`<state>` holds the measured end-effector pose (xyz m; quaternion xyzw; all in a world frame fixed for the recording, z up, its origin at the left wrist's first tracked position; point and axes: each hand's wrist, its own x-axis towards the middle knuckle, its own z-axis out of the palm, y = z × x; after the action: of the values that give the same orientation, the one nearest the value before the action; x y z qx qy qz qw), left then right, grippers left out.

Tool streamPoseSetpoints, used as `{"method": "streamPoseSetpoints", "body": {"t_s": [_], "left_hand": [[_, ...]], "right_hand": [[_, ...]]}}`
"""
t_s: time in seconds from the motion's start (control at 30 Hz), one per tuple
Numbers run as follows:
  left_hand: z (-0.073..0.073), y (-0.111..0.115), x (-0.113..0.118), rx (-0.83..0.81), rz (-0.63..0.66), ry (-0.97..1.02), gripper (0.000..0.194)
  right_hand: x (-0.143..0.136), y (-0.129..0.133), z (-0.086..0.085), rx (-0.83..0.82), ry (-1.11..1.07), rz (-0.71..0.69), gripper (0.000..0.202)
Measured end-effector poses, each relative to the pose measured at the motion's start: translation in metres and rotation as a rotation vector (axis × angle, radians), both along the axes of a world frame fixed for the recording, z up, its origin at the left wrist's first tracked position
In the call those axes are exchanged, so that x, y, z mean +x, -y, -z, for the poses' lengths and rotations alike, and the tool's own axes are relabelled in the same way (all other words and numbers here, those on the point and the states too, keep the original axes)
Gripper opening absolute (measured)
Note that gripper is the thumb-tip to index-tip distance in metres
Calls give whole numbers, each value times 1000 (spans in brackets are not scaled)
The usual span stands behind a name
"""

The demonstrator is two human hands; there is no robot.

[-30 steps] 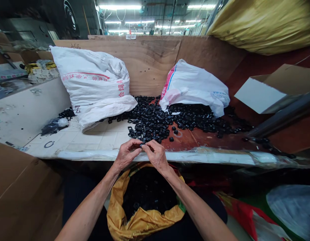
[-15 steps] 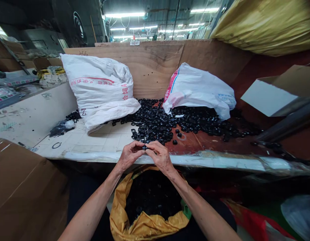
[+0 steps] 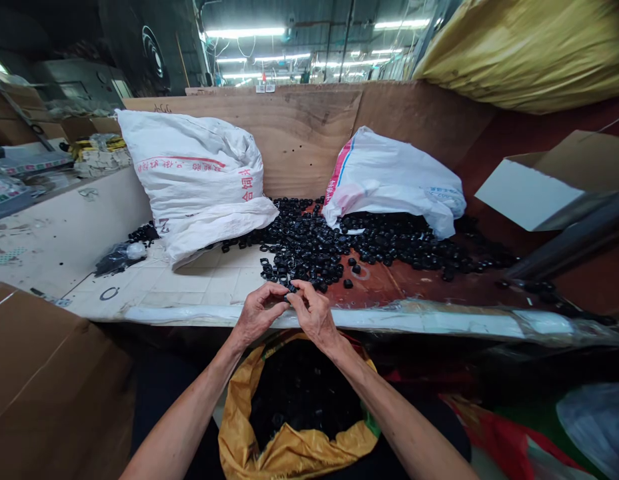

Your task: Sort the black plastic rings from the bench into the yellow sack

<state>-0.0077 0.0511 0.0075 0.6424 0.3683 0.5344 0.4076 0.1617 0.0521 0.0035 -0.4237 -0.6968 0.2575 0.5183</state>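
Observation:
My left hand point(image 3: 262, 311) and my right hand point(image 3: 315, 315) meet at the table's front edge, fingertips close together. Between them is a small black part point(image 3: 291, 289), pinched by my left fingers and touched by my right; its details are mostly hidden. Just beyond my hands lies a heap of small black parts point(image 3: 309, 243), some of them ring-shaped. Below my forearms an open yellow sack point(image 3: 234, 413) holds a dark mass of similar parts.
A white sack point(image 3: 199, 173) stands on the table at left, another white sack point(image 3: 399, 177) at right. A wooden board point(image 3: 299, 147) rises behind. An open carton point(image 3: 532, 193) and a dark metal bar point(image 3: 574, 237) are at right, a brown box point(image 3: 49, 380) at lower left.
My right fingers have shifted and spread slightly around the small part, with the index finger more raised. The view has moved a little, so the surroundings appear slightly further left.

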Motion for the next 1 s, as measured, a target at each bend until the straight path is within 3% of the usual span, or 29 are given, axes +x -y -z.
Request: {"method": "streamPoseSetpoints", "body": {"t_s": [0.17,0.3,0.43,0.5,0.6,0.73,0.87,1.0], "left_hand": [[-1,2,0,-43,-5,40,24],[-1,2,1,-49,-9,14,24],[-3,2,0,-54,-2,31,24],[-5,4,-1,-64,21,35,25],[-7,11,1,-91,33,51,24],[-5,30,8,-140,10,79,25],[-3,46,14,-100,-51,8,22],[-1,53,18,-133,-18,35,22]], "right_hand": [[7,1,-2,109,93,-45,16],[10,0,-2,233,225,93,40],[10,3,-4,254,203,72,20],[11,7,-5,261,208,58,21],[14,15,-5,230,185,60,22],[16,29,-5,176,104,-50,15],[15,40,-10,16,95,1,17],[16,50,-15,-55,17,-62,16]]}}
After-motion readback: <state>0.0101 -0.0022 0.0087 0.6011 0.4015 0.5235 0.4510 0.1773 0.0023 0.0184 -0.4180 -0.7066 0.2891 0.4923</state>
